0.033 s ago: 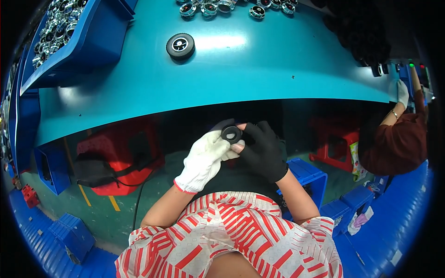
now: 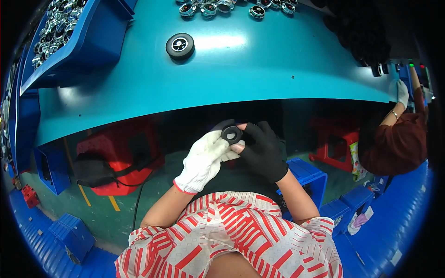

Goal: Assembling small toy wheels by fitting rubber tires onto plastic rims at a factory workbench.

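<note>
Just below the table's front edge, both my hands hold a small black rubber tyre (image 2: 225,133), its hole facing up. My left hand (image 2: 202,160), in a white knitted glove with a red cuff, grips it from the left. My right hand (image 2: 264,153) wears a black glove with bare fingertips; its thumb and index finger pinch the tyre's right side. A pale patch of glove shows through the hole. On the table lies a finished toy wheel (image 2: 180,45), a black tyre around a silver-and-black hub.
Several chrome hubs (image 2: 209,9) lie at the far edge of the turquoise table (image 2: 241,69). A blue bin (image 2: 99,44) at left holds more hubs. Dark tyres (image 2: 361,37) are heaped at far right. A co-worker (image 2: 396,139) sits at right. Red stools (image 2: 116,171) stand below.
</note>
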Available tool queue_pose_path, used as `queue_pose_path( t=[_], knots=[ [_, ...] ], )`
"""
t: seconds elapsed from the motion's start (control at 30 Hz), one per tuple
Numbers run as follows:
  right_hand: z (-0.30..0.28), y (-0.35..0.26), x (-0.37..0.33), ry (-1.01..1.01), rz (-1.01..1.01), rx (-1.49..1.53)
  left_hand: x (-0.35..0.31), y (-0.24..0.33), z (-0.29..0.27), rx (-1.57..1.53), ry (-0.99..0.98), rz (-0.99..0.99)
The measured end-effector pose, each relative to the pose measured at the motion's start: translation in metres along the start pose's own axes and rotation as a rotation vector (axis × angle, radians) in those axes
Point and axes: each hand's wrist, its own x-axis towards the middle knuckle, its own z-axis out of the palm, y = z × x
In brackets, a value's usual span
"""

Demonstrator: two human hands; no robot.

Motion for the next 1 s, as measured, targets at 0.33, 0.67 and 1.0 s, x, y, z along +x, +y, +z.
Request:
queue_pose_path(
  t=[0.33,0.67,1.0],
  knots=[
    [-0.004,0.004,-0.003,-0.043,-0.005,0.146,-0.002,-0.005,-0.010,-0.103,-0.056,-0.018],
    [-0.006,0.003,-0.002,-0.033,-0.093,0.193,-0.003,-0.002,-0.006,-0.073,-0.120,0.013],
    [-0.006,0.001,0.000,-0.034,-0.098,0.223,-0.003,-0.003,-0.013,-0.126,-0.106,-0.006]
  ],
)
